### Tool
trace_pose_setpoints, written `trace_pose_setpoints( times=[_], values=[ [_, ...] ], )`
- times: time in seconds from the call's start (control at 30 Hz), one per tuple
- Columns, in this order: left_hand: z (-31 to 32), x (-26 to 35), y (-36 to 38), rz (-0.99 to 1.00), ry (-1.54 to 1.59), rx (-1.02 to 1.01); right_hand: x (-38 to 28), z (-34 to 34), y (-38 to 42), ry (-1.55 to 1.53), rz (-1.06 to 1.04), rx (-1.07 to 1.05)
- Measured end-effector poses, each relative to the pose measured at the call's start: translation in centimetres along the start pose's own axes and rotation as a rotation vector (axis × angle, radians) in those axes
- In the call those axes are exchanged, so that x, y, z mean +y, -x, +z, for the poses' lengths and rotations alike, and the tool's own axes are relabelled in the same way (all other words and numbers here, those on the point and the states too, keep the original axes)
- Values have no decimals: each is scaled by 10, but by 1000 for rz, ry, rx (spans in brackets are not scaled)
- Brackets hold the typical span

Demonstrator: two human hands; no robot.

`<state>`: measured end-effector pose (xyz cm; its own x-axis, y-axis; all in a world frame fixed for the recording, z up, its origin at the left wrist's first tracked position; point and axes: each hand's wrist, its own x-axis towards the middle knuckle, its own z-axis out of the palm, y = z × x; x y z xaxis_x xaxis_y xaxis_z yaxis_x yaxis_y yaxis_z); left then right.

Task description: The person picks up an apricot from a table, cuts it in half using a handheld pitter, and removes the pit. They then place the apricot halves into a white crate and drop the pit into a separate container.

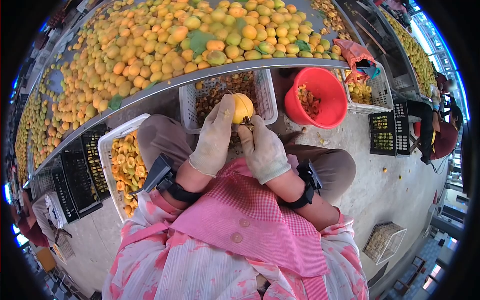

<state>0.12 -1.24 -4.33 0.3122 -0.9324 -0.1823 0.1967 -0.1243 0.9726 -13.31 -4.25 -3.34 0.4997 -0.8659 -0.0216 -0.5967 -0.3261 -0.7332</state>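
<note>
A yellow-orange apricot (243, 107) with a dark line down its side is held up by my left hand (214, 137), its gloved fingers closed around it. My right hand (266, 152), also in a pale work glove, is closed in a pinch just below the fruit. Something small and dark shows between its fingertips and the apricot's lower edge; I cannot make out what it is. Beneath both hands stands a white crate (272, 107) with brown pits and scraps in it. To the left, a white crate (104, 155) holds split apricot halves (127, 162).
A metal-edged table (170, 80) piled with whole apricots (150, 50) curves across the front. A red bucket (332, 102) with some fruit pieces stands to the right, beside a crate of apricot halves (360, 92). Black crates (385, 132) and another person (445, 132) are farther right.
</note>
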Motion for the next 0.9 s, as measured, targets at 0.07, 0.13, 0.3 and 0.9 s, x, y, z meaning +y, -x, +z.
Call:
trace_pose_setpoints(
  times=[0.07,0.13,0.3,0.9],
  values=[
    [2,10,6,54,-40,5,2,-3,-2,-4,4,-20],
    [5,15,6,113,-82,14,2,-6,-3,-11,2,-39],
    [5,21,4,-74,42,-19,5,-14,-6,-119,41,-101],
    [-7,7,11,59,-387,-76,11,-13,-20,-678,-206,-346]
  ],
)
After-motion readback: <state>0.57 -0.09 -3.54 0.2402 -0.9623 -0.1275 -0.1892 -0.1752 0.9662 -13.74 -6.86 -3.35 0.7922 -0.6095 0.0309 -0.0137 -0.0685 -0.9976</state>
